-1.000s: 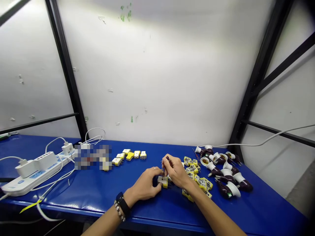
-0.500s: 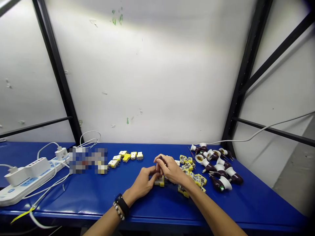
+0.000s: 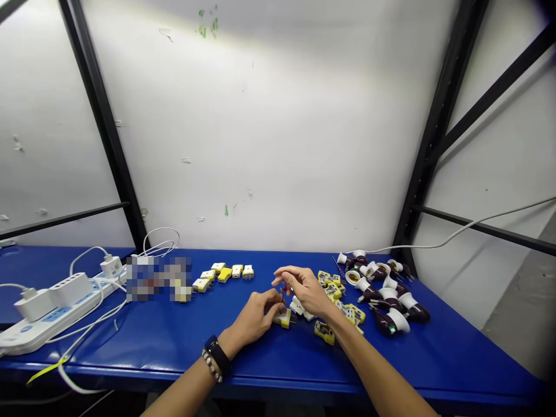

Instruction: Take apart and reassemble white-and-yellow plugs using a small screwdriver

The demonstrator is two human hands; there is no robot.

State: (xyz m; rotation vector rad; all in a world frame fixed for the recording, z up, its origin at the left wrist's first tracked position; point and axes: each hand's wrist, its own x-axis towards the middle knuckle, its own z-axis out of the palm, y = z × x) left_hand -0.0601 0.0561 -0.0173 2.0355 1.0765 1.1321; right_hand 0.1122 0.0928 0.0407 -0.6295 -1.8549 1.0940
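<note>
A white-and-yellow plug (image 3: 283, 319) rests on the blue table, its metal prongs pointing right. My left hand (image 3: 256, 315) has thumb and fingers closed on the plug's left end and steadies it. Above it, my right hand (image 3: 302, 289) pinches a small screwdriver (image 3: 284, 289) with a dark reddish handle, held upright over the plug. The screwdriver's tip is hidden by my left fingers. White plastic covers (image 3: 302, 308) lie just right of the plug, partly under my right hand.
Open yellow plug halves (image 3: 347, 313) are heaped right of my right hand. Several maroon-and-white lamp holders (image 3: 388, 304) lie farther right, with another screwdriver (image 3: 337, 266) behind. Assembled plugs (image 3: 203, 284) stand left of centre. A power strip (image 3: 56, 315) with cables occupies the far left.
My right hand's fingers have lifted and loosened around the screwdriver handle, showing more of it and the white covers. My left hand stays at the plug. The view has shifted slightly.
</note>
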